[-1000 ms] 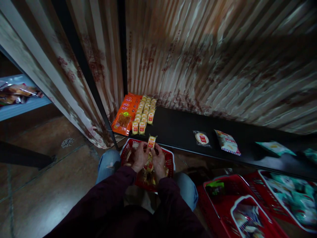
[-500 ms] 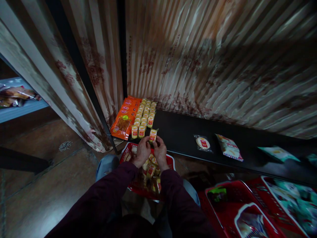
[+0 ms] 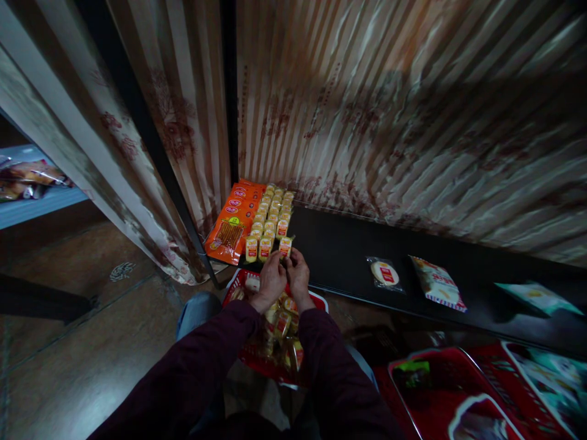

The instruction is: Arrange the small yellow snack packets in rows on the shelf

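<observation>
Both my hands pinch one small yellow wrapped cake (image 3: pixel 285 245) upright at the front edge of the black shelf (image 3: pixel 330 244). My left hand (image 3: pixel 272 280) grips it low on the left side, and my right hand (image 3: pixel 298 276) low on the right. Just behind and left of it stand rows of the same wrapped cakes (image 3: pixel 269 226). Flat orange snack packets (image 3: pixel 232 229) lie at the shelf's left end. Below my forearms a red basket (image 3: pixel 261 362) holds more wrapped cakes (image 3: pixel 280 324). Whether the held cake's base touches the shelf is hidden by my fingers.
Farther right on the shelf lie a round wrapped cake (image 3: pixel 385 273), a bag of snacks (image 3: pixel 438 284) and a green-white packet (image 3: pixel 539 296). More red baskets (image 3: pixel 398 391) stand on the floor at lower right. A dark post (image 3: pixel 232 91) and a pleated curtain (image 3: pixel 348 110) border the shelf.
My hands have brought the wrapped cake slightly closer to the rows, its top now nearer the cakes behind. The view has shifted a little, moving the shelf goods rightward and down.
</observation>
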The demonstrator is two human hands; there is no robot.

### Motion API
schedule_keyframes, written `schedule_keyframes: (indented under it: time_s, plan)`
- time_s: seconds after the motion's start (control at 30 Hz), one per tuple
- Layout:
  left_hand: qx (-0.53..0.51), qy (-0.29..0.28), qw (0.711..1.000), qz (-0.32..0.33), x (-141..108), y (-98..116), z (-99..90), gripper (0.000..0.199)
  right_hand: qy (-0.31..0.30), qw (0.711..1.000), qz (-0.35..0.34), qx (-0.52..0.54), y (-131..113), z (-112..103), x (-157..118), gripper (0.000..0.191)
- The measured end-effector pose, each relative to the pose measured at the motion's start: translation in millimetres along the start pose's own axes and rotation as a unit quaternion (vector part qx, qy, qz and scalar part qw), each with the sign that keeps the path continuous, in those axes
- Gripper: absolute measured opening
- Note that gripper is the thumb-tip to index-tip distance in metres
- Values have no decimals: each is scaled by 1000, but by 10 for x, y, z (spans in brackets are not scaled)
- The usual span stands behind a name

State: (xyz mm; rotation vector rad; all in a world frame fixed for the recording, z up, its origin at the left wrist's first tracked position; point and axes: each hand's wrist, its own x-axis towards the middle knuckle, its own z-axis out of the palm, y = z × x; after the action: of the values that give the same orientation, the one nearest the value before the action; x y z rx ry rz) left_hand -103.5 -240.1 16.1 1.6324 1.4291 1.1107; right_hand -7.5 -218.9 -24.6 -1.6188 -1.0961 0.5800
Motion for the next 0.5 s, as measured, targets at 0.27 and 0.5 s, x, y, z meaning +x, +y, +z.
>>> schedule_keyframes:
  time_s: [0.27,0.5]
  plan:
    - [-27,-25,999,13,64,-20,99,45,-13,1000,-7,6,-44,12,132,40]
    - [-27,-20,999,9,117,-9,167,43,-11,999,11,50,-78,48,210,47]
